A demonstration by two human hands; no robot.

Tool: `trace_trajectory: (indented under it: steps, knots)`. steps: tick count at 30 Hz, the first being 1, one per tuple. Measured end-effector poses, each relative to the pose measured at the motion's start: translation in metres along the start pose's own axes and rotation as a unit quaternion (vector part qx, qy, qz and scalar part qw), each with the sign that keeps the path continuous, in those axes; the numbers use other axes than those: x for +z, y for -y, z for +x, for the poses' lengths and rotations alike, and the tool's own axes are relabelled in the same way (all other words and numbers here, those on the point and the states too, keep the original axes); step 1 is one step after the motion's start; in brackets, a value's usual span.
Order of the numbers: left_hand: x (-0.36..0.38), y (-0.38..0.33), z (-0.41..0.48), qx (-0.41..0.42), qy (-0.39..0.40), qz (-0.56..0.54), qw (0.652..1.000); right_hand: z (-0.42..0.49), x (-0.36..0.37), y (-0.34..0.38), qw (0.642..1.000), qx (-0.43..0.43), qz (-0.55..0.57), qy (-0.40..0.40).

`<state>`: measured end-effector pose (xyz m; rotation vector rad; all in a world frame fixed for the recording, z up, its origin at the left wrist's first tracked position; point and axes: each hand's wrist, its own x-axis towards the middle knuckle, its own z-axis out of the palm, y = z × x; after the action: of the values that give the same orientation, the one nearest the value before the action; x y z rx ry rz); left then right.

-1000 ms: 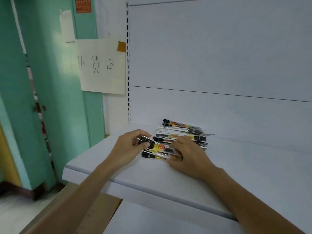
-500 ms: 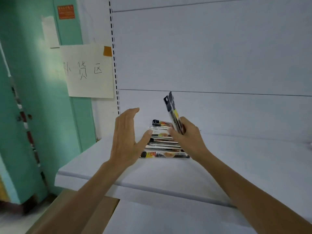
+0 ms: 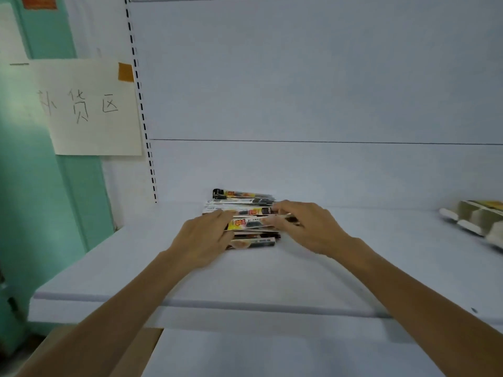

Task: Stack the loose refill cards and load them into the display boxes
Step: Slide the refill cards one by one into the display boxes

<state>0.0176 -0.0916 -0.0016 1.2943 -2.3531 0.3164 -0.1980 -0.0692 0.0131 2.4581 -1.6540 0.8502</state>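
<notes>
- The refill cards [image 3: 245,213] sit in a messy pile mid-shelf [image 3: 272,281], with a display box [image 3: 479,221] off at the far right.
- The left hand [image 3: 206,235] and right hand [image 3: 307,227] each curl their fingers round one end of the pile.
- I'd squeeze both ends inward and tap the edges flush before lifting (glossy packs probably slide).

White shelf [image 3: 272,281], handwritten paper sign [image 3: 89,110], teal wall [image 3: 40,200], slotted upright [image 3: 139,91]
</notes>
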Motion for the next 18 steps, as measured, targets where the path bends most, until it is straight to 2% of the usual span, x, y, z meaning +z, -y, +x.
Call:
trace_trajectory:
  steps: [3, 5, 9, 15, 18]
  knots:
    - [0.006, -0.008, 0.006, -0.009, 0.012, -0.062, 0.998, -0.009, 0.005, -0.02, 0.987, 0.08, 0.106, -0.095]
    - [0.012, -0.026, 0.01, 0.014, 0.031, -0.045, 0.998, -0.013, 0.012, -0.023, 0.984, 0.105, 0.068, -0.125]
    - [0.023, -0.069, 0.028, 0.089, 0.005, 0.097, 0.991, -0.019, 0.002, -0.033, 0.977, 0.165, 0.009, -0.138]
    - [0.033, -0.14, 0.064, 0.107, -0.017, 0.009, 0.994, -0.038, -0.045, -0.093, 0.96, 0.229, 0.095, -0.129]
    - [0.038, -0.182, 0.08, 0.11, -0.03, -0.022, 0.993, -0.058, -0.076, -0.137, 0.957, 0.242, 0.064, -0.144]
